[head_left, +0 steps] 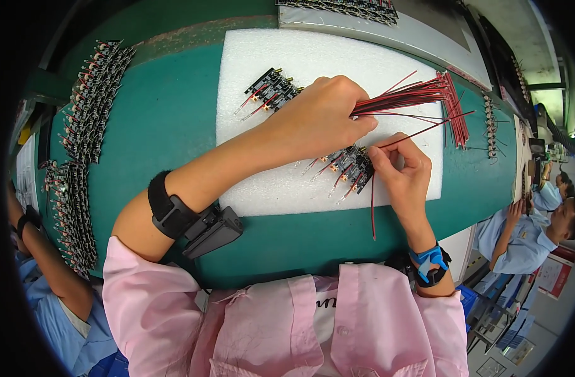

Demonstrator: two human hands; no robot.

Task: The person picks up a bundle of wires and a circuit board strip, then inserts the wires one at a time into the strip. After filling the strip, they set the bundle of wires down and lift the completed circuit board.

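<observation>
Head: wires [403, 100] in left grip [332, 116]

Electronics workshop, circuit boards [353, 166], green bench [161, 107], co-workers [527, 242] (in blue)

Red wires [400, 100] — bundled; black boards [355, 164] — rowed

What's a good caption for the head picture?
Left hand clutches red and black wires; right hand pinches wire beside circuit boards on white foam.
</observation>
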